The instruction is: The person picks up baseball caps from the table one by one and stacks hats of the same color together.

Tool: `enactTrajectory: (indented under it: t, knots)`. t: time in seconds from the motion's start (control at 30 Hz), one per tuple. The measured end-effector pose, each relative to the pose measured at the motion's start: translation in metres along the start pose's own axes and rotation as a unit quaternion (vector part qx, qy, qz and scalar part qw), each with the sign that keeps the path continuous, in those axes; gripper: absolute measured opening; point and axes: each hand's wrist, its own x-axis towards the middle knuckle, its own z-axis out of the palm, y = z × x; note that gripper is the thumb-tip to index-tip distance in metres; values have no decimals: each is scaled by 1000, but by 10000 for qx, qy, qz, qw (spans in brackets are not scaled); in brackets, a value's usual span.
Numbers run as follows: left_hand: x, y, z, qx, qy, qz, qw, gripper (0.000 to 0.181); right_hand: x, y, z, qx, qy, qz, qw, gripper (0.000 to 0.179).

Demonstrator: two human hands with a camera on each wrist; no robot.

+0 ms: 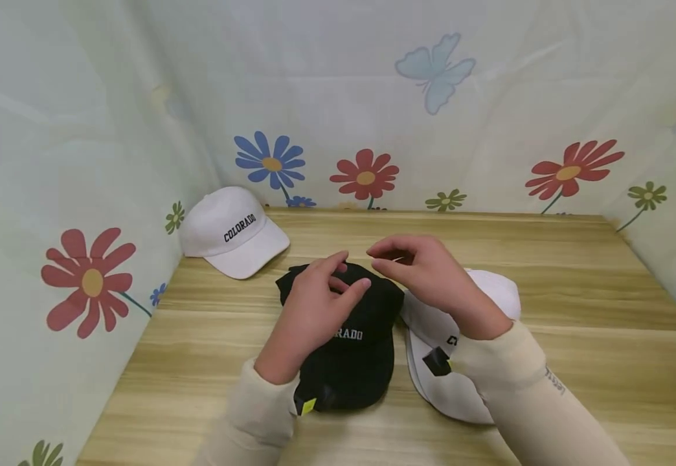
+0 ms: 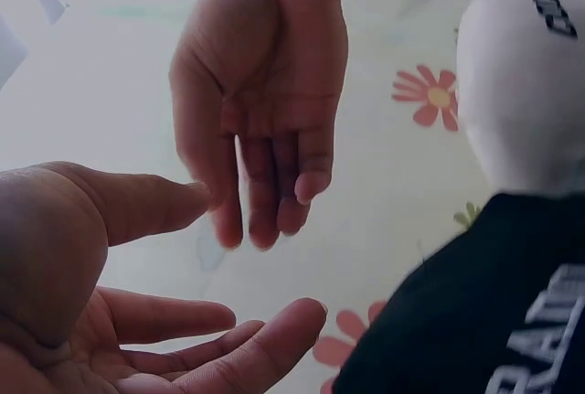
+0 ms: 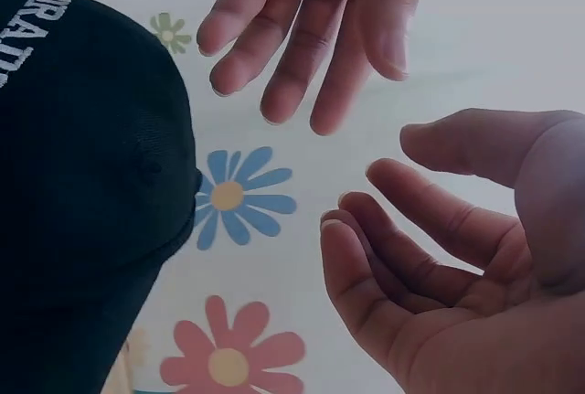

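Observation:
A black cap [image 1: 352, 372] with white COLORADO lettering lies in the middle of the table, brim toward me. My left hand [image 1: 317, 304] is over its left side, fingers loosely bent with nothing between them. Across from it, my right hand [image 1: 431, 275] hovers near the black cap's upper right edge, fingers relaxed and holding nothing. Both wrist views show the two palms facing each other with a gap between the fingertips. Partly hidden under the right forearm are stacked white caps [image 1: 500, 292], close beside the black one.
Another white cap [image 1: 239, 236] marked COLORADO sits at the back left corner of the wooden table [image 1: 594, 310]. A flower-printed curtain [image 1: 326, 84] rises behind the table and along its sides.

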Motion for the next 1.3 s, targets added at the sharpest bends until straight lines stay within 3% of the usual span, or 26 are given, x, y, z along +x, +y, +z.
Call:
enactTrajectory:
  t: [0.23, 0.47, 0.8, 1.3]
  knots:
    - [12, -19, -10, -61, 279, -313, 9991, 59, 26, 2, 7, 473, -235, 436, 9976, 29]
    - [17, -37, -19, -77, 371, -543, 9978, 59, 54, 2, 12, 785, -471, 410, 9950, 31]
    - [22, -54, -30, -152, 522, -686, 9962, 58, 80, 3, 21, 602, -954, 473, 9925, 37]
    - [35, -93, -43, -227, 785, -1258, 9887, 60, 110, -4, 31, 114, -1541, 649, 9858, 47]
